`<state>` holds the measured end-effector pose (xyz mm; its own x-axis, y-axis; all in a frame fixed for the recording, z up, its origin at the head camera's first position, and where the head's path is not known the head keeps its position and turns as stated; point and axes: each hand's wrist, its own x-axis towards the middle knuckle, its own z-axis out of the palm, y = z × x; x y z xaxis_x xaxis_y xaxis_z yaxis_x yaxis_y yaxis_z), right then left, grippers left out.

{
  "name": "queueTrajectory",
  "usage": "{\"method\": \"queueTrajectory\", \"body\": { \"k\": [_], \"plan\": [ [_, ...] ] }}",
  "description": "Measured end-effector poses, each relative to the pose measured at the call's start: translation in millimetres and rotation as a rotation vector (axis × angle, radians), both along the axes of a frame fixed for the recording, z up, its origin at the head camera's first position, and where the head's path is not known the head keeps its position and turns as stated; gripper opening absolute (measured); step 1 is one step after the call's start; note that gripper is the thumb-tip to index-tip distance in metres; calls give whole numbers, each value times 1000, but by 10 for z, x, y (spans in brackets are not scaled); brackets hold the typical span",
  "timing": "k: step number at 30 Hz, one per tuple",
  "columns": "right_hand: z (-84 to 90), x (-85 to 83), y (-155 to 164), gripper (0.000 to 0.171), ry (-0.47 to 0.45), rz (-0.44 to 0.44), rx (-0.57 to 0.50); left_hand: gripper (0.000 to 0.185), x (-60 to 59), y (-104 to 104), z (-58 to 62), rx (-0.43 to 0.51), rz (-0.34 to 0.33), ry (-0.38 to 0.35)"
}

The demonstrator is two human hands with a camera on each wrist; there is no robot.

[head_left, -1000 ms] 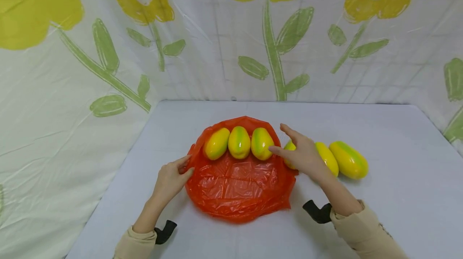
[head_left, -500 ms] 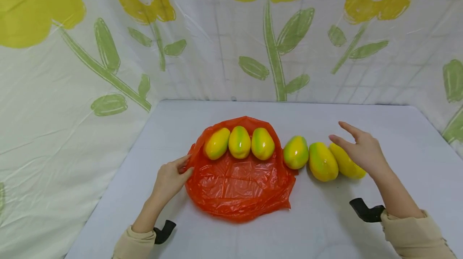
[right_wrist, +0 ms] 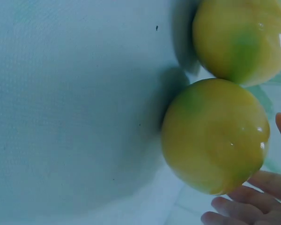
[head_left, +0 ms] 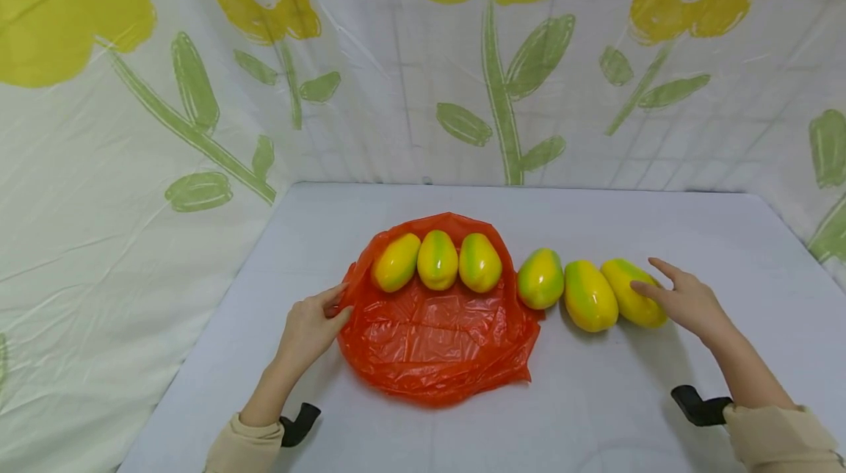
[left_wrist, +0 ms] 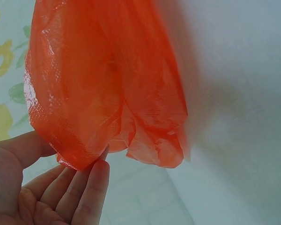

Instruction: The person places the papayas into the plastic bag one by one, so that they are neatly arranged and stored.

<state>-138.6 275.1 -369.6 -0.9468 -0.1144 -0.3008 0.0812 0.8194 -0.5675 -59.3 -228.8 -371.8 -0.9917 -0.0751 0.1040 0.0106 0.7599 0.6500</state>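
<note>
A red plastic bag (head_left: 423,333) lies spread with its mouth up, three yellow-green papayas (head_left: 438,260) in a row along its far side. My left hand (head_left: 308,330) pinches the bag's left rim; in the left wrist view the thumb and fingers (left_wrist: 91,194) lie on either side of the film. Right of the bag three more papayas stand in a row. Around the rightmost papaya (head_left: 634,295) my right hand (head_left: 692,305) reaches with spread fingers. In the right wrist view the thumb is apart from that papaya (right_wrist: 215,136), and whether the fingers (right_wrist: 257,199) touch it I cannot tell.
A middle papaya (head_left: 590,297) leans close to the rightmost one. The nearest papaya (head_left: 540,279) to the bag sits against its right edge. Everything lies on a white table (head_left: 595,414), with a flower-printed curtain (head_left: 396,91) behind it.
My right hand has left the papayas at the bag's right side and moved right, then down beside the rightmost papaya. The left hand and the bag have stayed put.
</note>
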Motion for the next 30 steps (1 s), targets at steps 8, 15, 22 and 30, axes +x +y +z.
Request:
{"method": "queueTrajectory", "body": {
  "k": [8, 15, 22, 30],
  "plan": [
    [-80, -34, 5, 82, -33, -17, -23, 41, -10, 0, -4, -15, -1, 6],
    [-118, -39, 12, 81, -45, 5, -73, 40, -7, 6, 11, -20, -1, 14],
    [-132, -25, -9, 80, -58, -8, -84, 40, -11, 10, 15, -22, 1, 17],
    [-145, -14, -13, 82, -55, -26, -85, 40, -7, 9, 23, -19, 6, 7]
  ]
}}
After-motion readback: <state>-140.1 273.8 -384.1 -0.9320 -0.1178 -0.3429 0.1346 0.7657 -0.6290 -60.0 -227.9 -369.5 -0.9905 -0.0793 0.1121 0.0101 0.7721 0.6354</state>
